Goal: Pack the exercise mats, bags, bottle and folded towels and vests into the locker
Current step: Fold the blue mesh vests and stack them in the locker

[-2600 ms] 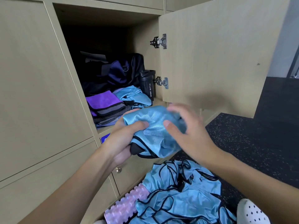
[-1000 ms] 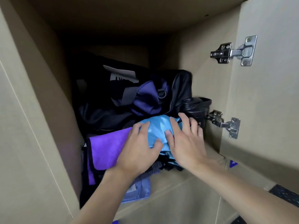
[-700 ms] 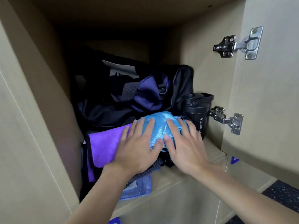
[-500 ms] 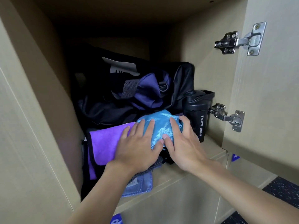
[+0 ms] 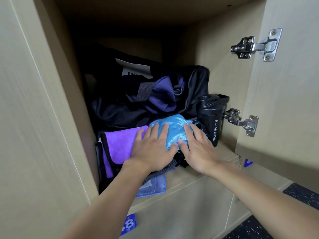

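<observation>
Head view, left hand (image 5: 152,150) and right hand (image 5: 198,150) pressing a folded blue vest (image 5: 173,129) (fingers (image 5: 156,131) straight, gripping nothing), near the front edge of the locker shelf (image 5: 198,177), black bottle (image 5: 209,118) just beside.

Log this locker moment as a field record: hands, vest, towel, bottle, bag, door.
left hand: flat, pressing the blue vest, partly over the purple towel
right hand: flat on the blue vest's right side
duffel bag: black and purple, at the back
blue vest: bundled, in front of the duffel bag
purple towel: left of the blue vest
sport bottle: black, upright, right of the blue vest
locker door: open
</observation>
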The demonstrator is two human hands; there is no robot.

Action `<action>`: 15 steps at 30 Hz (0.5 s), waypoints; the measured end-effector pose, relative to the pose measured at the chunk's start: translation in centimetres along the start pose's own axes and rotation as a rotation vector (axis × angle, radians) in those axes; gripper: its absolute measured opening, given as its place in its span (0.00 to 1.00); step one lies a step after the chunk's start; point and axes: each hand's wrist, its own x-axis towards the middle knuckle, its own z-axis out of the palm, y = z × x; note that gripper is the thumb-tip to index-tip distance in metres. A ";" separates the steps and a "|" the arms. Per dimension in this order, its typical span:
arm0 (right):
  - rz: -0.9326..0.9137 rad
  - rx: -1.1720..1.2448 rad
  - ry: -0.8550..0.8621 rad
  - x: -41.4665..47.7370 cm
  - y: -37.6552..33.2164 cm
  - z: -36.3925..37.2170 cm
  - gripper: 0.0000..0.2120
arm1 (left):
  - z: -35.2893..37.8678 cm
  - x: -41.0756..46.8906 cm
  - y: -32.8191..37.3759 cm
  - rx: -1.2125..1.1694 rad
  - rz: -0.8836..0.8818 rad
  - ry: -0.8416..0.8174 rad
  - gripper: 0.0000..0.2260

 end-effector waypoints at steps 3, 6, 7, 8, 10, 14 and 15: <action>0.044 0.014 0.001 -1.1 -0.7 -1.2 0.29 | -0.7 -0.6 -0.1 -0.050 -0.005 0.009 0.32; 0.051 0.005 0.018 -2.8 -1.3 -2.2 0.28 | -1.8 -1.7 -0.2 -0.104 -0.004 -0.003 0.32; 0.054 0.009 0.026 -3.5 -1.4 -2.4 0.28 | -2.1 -2.2 -0.2 -0.120 -0.002 -0.005 0.32; 0.056 0.017 0.041 -4.3 -1.5 -2.6 0.28 | -2.5 -2.8 -0.1 -0.138 0.001 -0.002 0.31; 0.060 0.025 0.074 -6.0 -1.8 -3.0 0.27 | -3.1 -4.2 0.1 -0.166 0.010 0.038 0.31; 0.079 0.059 0.096 -10.2 -1.6 -2.9 0.25 | -3.3 -7.8 0.9 -0.124 0.093 0.186 0.28; 0.093 0.069 0.095 -11.4 -1.4 -2.7 0.24 | -3.2 -8.8 1.3 -0.114 0.143 0.212 0.27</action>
